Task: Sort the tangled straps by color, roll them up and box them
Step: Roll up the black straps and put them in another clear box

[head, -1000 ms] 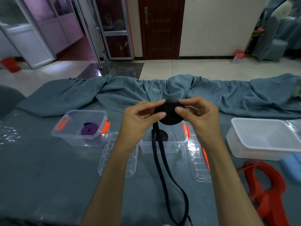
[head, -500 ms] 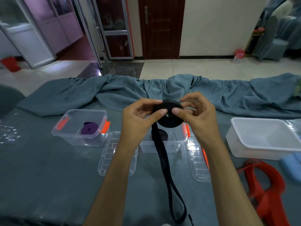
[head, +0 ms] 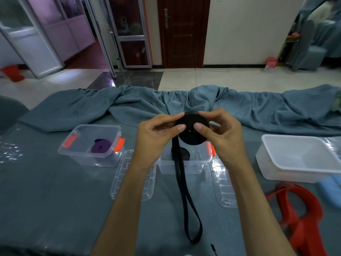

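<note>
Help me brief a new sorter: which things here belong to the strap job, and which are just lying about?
Job: black strap roll held by left hand and right hand; purple roll; clear boxes; red straps.
Lying about: white tub; bunched cloth.

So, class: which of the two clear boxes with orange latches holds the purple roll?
The left clear box, standing apart from the hands; the middle box holds a black roll.

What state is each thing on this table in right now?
Black strap roll: partly wound, tail hanging loose, pinched by left hand and right hand.
Left clear box: lid off, purple roll inside.
Middle clear box: lid off, black roll inside.
White tub: open.
Red straps: loose, unrolled.
</note>
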